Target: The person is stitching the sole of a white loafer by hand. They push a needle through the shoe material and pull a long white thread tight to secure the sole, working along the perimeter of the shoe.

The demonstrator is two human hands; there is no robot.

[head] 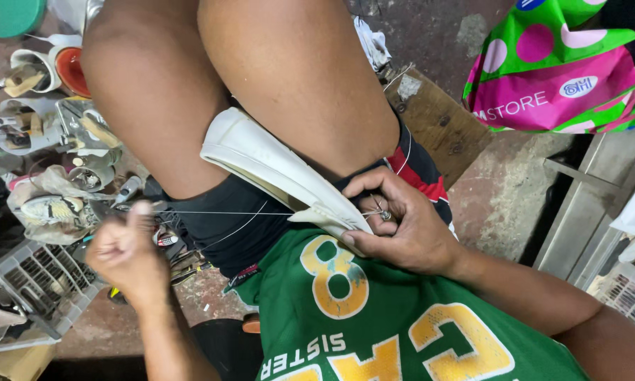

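even soft light, dim shadowed floor corners, left hand [123, 254] motion-blurred, centre sharp

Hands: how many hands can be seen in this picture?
2. The left hand, at lower left, pulls a thin thread taut. The right hand, at centre right, pinches the white shoe clamped between the knees.
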